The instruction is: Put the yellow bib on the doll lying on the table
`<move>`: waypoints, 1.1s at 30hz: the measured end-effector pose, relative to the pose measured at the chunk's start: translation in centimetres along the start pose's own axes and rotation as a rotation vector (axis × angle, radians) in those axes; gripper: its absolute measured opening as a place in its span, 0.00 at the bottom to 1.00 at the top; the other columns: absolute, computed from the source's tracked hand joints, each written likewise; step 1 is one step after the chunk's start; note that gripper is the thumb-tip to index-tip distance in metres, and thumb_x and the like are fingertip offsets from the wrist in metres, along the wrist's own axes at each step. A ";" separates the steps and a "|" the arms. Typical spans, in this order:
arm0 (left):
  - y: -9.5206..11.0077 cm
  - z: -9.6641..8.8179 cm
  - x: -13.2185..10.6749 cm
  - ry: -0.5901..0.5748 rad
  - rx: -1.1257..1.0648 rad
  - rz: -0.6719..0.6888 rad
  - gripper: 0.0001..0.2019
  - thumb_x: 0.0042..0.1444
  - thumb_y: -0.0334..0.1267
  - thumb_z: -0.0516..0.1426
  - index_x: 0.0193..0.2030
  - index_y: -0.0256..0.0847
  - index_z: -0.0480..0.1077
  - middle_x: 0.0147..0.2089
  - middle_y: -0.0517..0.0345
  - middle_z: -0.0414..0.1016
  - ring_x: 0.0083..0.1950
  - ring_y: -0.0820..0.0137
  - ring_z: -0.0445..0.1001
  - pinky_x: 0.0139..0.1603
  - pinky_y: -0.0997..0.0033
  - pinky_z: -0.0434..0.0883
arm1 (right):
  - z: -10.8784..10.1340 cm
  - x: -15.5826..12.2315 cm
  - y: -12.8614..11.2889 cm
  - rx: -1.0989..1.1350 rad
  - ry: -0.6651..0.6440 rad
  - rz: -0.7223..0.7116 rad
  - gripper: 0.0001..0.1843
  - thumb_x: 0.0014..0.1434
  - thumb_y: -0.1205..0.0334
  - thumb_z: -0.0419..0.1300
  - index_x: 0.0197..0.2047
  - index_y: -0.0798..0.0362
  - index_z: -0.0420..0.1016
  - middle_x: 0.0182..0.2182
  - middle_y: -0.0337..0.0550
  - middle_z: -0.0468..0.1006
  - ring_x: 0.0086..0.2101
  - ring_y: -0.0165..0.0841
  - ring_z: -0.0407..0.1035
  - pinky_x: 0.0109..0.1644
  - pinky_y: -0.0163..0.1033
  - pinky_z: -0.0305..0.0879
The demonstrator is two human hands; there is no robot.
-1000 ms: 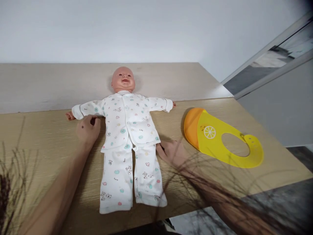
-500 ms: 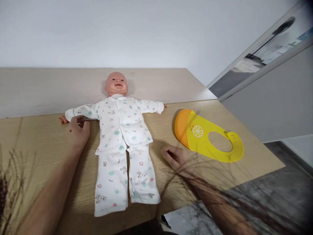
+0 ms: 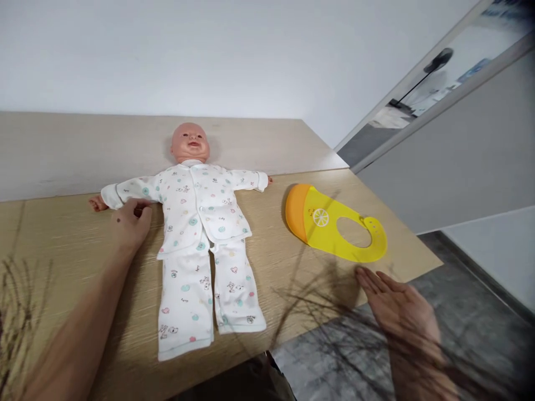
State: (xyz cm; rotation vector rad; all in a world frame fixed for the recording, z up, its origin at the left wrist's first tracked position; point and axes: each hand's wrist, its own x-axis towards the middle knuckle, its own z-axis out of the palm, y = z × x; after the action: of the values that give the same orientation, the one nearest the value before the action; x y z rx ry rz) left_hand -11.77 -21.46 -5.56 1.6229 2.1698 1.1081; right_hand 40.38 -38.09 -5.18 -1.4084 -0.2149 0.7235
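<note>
Loose dark strands (image 3: 288,303), blurred, cross the nearest part of the scene, and a fold of dark clothing (image 3: 246,381) shows at the bottom, against the table's near edge. The right hand (image 3: 401,309) reaches out past that edge, over the grey floor (image 3: 301,365), palm turned up, fingers stretched out straight and side by side, with nothing in its grasp. Just beyond those fingertips and a little to their left lies the yellow bib (image 3: 328,234), flat on the wooden table (image 3: 267,239), its neck opening towards the hand and its orange pocket (image 3: 298,214) at the far end; I see a gap between skin and bib.

Across the table, the left hand (image 3: 130,223) is loosely curled, a space showing between thumb and forefinger. It sits right against the near side of a sleeve of the white patterned top (image 3: 200,209); whether the hidden fingertips grip the cloth I can't tell. The doll (image 3: 190,146) wearing it lies on its back, arms spread, in matching trousers (image 3: 186,298). Behind its head stands a pale wall (image 3: 234,61).
</note>
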 end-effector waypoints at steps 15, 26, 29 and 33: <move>-1.1 0.5 0.4 -0.022 -0.002 0.052 0.15 0.53 0.41 0.54 0.41 0.38 0.78 0.35 0.55 0.81 0.38 0.65 0.77 0.46 0.67 0.71 | 3.4 5.6 2.4 -0.243 -0.245 -0.131 0.08 0.43 0.54 0.52 0.25 0.45 0.70 0.28 0.55 0.70 0.35 0.44 0.75 0.46 0.54 0.76; -1.9 0.8 0.3 -0.024 0.018 0.099 0.14 0.54 0.40 0.54 0.42 0.39 0.79 0.35 0.57 0.81 0.39 0.65 0.77 0.47 0.67 0.71 | 8.2 11.6 1.1 -0.107 -0.096 0.060 0.09 0.56 0.70 0.53 0.26 0.50 0.67 0.27 0.45 0.74 0.25 0.30 0.70 0.35 0.37 0.70; -1.3 0.5 0.1 -0.033 0.018 0.084 0.15 0.54 0.40 0.54 0.41 0.38 0.79 0.35 0.55 0.82 0.38 0.64 0.77 0.46 0.67 0.70 | 9.2 12.5 1.1 -0.173 -0.119 -0.041 0.10 0.54 0.73 0.52 0.24 0.50 0.66 0.27 0.47 0.76 0.29 0.34 0.73 0.37 0.40 0.72; 0.1 -0.3 -0.2 -0.035 0.003 0.048 0.14 0.51 0.37 0.53 0.38 0.38 0.79 0.33 0.56 0.81 0.32 0.66 0.74 0.41 0.67 0.69 | 10.3 11.7 0.2 -0.064 -0.044 -0.045 0.12 0.49 0.77 0.52 0.22 0.53 0.69 0.30 0.47 0.77 0.31 0.32 0.74 0.36 0.34 0.73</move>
State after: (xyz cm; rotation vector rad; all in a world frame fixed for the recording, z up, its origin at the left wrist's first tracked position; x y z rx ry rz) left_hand -11.76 -21.72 -5.33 1.6911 2.1218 1.0817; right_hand 43.72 -22.91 -6.75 -1.4448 -0.3053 0.7161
